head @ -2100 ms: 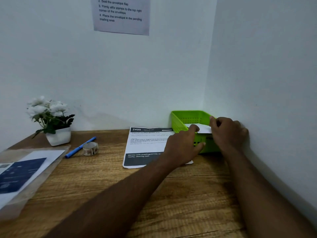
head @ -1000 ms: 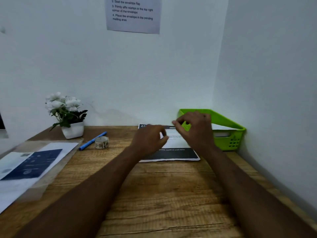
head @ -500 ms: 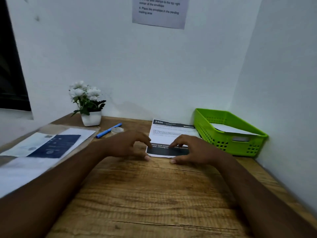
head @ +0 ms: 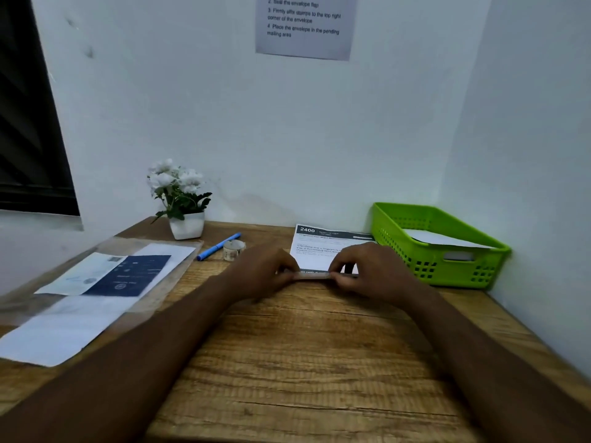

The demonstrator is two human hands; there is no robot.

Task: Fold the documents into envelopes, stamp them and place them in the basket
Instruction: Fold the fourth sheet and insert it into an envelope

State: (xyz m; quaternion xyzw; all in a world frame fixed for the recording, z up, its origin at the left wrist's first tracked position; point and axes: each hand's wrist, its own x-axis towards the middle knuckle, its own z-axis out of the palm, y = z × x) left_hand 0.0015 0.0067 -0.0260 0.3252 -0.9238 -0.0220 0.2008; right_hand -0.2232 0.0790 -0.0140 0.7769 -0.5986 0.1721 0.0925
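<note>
Centre of the frame: my left hand point(head: 262, 273) and right hand point(head: 374, 273) pinch the near edge of the document point(head: 323, 247), raising it slightly.
An uneven pull from either hand would probably skew the fold; it is white with a black header, lying just left of the green basket point(head: 403, 247).

Single head view, forward-down over desk point(head: 303, 362), near.

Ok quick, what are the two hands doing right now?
Left hand: pinching the near edge of the document.
Right hand: pinching that same edge.
</note>
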